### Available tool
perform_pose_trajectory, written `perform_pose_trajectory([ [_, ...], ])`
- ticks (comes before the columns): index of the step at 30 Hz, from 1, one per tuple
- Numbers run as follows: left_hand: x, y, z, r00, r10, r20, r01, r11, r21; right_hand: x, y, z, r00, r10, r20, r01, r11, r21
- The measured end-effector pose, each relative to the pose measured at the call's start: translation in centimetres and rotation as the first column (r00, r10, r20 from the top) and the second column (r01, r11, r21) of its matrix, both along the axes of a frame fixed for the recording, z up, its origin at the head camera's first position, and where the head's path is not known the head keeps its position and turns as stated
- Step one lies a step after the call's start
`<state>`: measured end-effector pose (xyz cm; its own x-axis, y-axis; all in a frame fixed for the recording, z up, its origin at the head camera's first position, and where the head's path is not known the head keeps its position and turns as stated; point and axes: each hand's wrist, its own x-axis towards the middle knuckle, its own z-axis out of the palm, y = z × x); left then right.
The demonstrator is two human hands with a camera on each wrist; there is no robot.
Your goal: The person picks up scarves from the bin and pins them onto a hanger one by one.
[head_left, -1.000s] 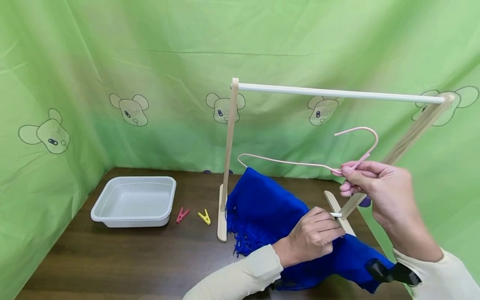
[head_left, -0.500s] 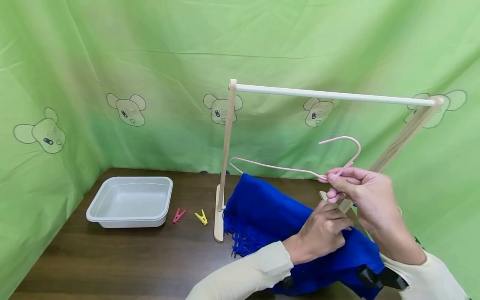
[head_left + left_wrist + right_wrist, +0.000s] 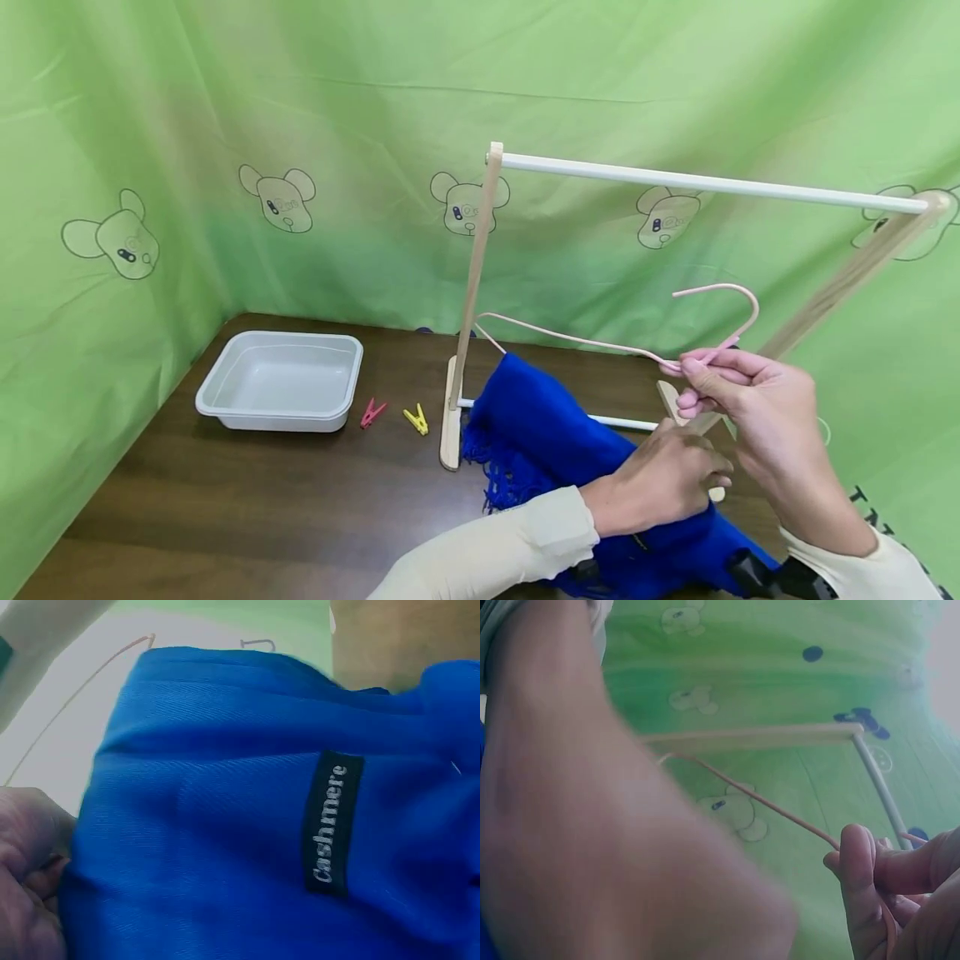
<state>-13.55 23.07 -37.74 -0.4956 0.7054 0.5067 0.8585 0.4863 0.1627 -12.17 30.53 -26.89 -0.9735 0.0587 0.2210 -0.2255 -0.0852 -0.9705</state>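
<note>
My right hand [image 3: 772, 408] pinches a pink wire hanger [image 3: 585, 340] at the base of its hook, between thumb and fingers. A blue scarf [image 3: 540, 408] with fringed ends hangs over the hanger's lower part. My left hand [image 3: 663, 479] grips the scarf's upper edge just below the right hand. The left wrist view shows the scarf close up, with a black "Cashmere" label [image 3: 334, 823] and my left fingers at its edge. In the right wrist view the left forearm covers much of the picture, and the hanger wire [image 3: 772, 806] runs up to my right fingertips.
A wooden drying rack with a white top bar [image 3: 675, 177] stands behind the hands, its left foot [image 3: 450, 425] beside the fringe. On the brown table [image 3: 247, 500] sit a white basin [image 3: 281, 408], a red clothespin [image 3: 371, 413] and a yellow clothespin [image 3: 416, 419]. Green curtain surrounds the table.
My left hand has moved right along the scarf, drawing closer under the right hand. The hanger sits a little lower against the rack, still in my right hand. The head view has shifted slightly.
</note>
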Motion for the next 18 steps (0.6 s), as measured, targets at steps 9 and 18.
perform_pose_trajectory([
  [9,0.3,-3.9,0.2,0.997,-0.044,-0.066,0.055,0.982,0.179,-0.5,1.7,0.2,0.995,-0.032,-0.095,0.029,0.999,-0.033],
  [18,-3.7,-10.7,-1.9,0.997,0.065,-0.048,-0.028,0.834,0.550,-0.9,4.5,2.0,0.986,-0.047,-0.157,0.041,0.998,-0.041],
])
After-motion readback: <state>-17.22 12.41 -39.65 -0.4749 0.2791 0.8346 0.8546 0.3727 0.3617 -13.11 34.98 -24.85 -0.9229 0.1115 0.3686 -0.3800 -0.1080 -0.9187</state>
